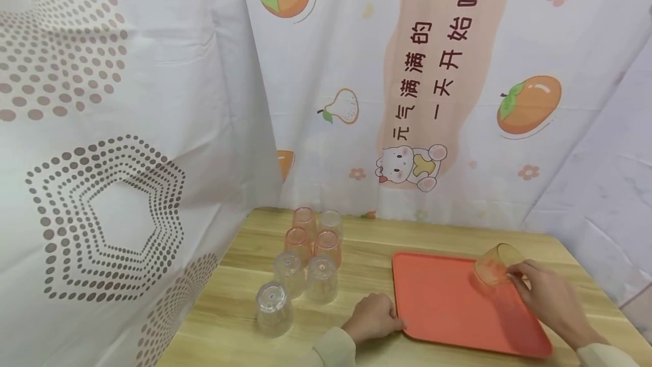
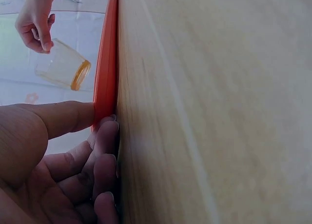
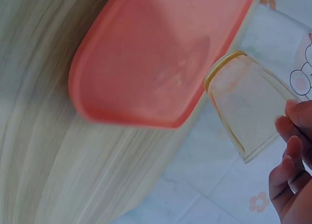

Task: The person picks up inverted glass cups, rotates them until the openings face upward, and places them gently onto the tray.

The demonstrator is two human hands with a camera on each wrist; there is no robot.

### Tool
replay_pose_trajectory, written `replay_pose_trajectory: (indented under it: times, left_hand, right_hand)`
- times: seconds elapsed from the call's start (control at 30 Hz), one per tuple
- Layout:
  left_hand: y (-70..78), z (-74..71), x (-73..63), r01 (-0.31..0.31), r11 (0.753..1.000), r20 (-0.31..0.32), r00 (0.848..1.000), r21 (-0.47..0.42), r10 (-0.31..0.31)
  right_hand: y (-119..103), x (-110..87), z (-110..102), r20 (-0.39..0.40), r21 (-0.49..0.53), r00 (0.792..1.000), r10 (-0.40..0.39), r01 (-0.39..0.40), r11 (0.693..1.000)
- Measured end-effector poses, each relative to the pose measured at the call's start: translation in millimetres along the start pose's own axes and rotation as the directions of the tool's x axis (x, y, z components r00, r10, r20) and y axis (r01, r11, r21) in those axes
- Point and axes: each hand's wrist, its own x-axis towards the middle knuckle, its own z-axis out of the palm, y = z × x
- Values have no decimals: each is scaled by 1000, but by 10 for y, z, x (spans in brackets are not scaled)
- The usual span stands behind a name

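In the head view my right hand pinches a see-through amber cup between thumb and fingertips, over the far right part of a red tray. The right wrist view has the cup tilted, its amber-ringed end towards the tray. My left hand is at the tray's near left corner. Up close in the left wrist view, the thumb lies on the tray's edge and the fingers curl beneath it, gripping the rim.
Left of the tray, several cups stand on the wooden table: clear ones nearer me, pink ones behind, and another clear one at the back. Printed curtains hang behind and to the left.
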Motion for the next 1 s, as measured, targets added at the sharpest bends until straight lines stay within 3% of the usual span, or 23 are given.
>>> replay_pose_trajectory:
  times: [0.63,1.0]
  left_hand:
    - [-19,8,-19,27,1000,5,1000,1,-27]
    - [21,9,-13,17,1000,1,1000,10,-17]
  right_hand:
    - [222,-17,112,-27,-44,996,-89,88,995]
    - [305,48,141,12,-53,996,-88,88,995]
